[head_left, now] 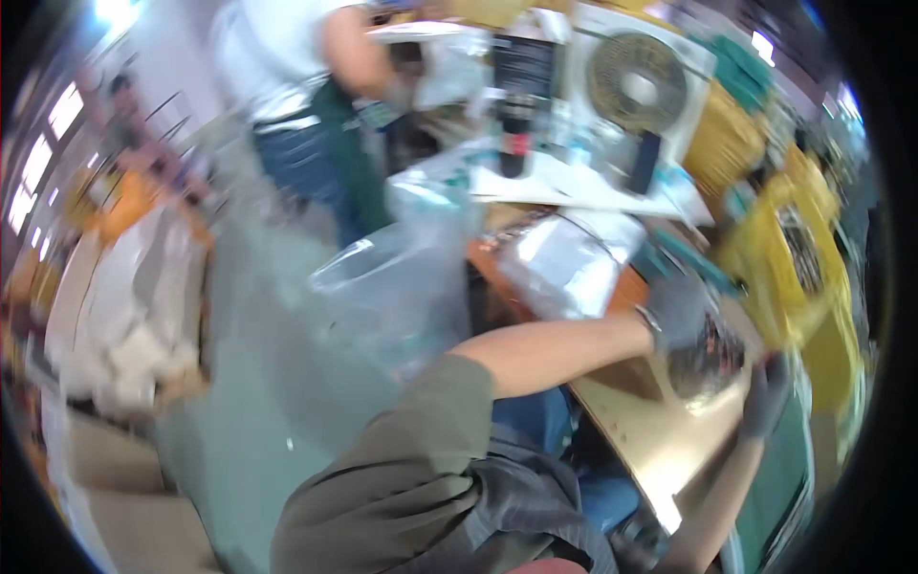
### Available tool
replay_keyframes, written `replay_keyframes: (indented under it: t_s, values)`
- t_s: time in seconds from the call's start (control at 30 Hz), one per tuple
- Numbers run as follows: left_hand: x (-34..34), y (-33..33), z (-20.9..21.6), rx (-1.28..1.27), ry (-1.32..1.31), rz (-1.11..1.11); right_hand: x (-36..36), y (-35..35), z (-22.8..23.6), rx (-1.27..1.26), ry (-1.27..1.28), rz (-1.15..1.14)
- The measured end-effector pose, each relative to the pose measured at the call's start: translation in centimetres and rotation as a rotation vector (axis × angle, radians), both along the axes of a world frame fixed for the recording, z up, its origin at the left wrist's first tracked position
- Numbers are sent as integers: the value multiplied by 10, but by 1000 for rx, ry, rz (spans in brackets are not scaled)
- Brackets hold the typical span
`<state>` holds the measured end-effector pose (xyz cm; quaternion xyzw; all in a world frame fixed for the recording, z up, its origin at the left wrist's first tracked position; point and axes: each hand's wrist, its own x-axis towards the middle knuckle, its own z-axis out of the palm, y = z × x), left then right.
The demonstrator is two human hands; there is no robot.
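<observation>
Between my two gloved hands, over the far right corner of the wooden table [660, 430], sits a shiny dark packet [708, 359] in crinkly clear wrap. My left hand [674, 311] grips its upper edge, fingers curled over the top; my right hand [768, 392] pinches its lower right side. So the hands are apart, each clamped on one end of the packet. The picture is blurred, so I cannot tell what the packet contains.

To handle it well, I judge I should keep both grips firm but light, since slick film will slide under gloves, and keep the packet low over the table so a slip costs nothing.

Just beyond my left wrist lies a silvery flat bag [564, 263] on the table's edge, and a large clear plastic bag [392, 287] hangs to its left. Yellow bags [784, 258] crowd the right side. Farther back stand a white box fan [636, 81] and a dark bottle [516, 134], with another person in a white shirt [287, 57] nearby.
</observation>
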<state>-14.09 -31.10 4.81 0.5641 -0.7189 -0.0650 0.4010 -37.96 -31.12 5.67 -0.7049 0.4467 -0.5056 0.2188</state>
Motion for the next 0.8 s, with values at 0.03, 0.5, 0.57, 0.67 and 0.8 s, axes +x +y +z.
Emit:
replay_keyframes:
  t_s: [0.03,0.5,0.57,0.67,0.8]
  values:
    - [-2,-6,6,-18,62,-75,-13,-10,-13,-28,85,-121]
    - [11,-5,33,316,198,-517,-31,11,36,268,98,42]
    - [12,-5,32,267,219,-531,-26,-1,34,633,388,41]
    - [10,5,36,477,341,-515,-25,7,50,145,437,-142]
    - [4,32,79,590,488,-499,40,21,54,-699,460,-107]
